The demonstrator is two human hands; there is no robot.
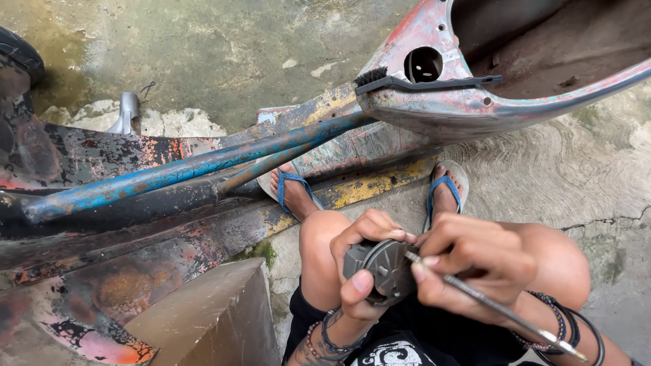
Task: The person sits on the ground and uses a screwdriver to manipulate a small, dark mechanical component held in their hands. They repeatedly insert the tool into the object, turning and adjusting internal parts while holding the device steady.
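Fingers of the left hand (pixel 363 261) are clamped around a small grey round metal part (pixel 385 270), thumb across its near face and the other fingers curled over its top edge. Fingers of the right hand (pixel 475 261) are pinched together on a thin metal rod (pixel 495 308), whose tip touches the part's face at about 2 o'clock on the disc. The rod's far end runs out toward 4 o'clock, past beaded bracelets (pixel 566 325) on the right wrist. The part sits low in the view, held above the person's lap between both bare knees. At 12 o'clock from the part, two feet in blue flip-flops (pixel 444 190) rest on cracked concrete ground (pixel 542 176). Beyond them lies a rusted, paint-worn vehicle body shell (pixel 441 102), with a black brush (pixel 413 83) resting on its rim. A blue painted tube (pixel 190 169) extends from the shell toward 9 o'clock.
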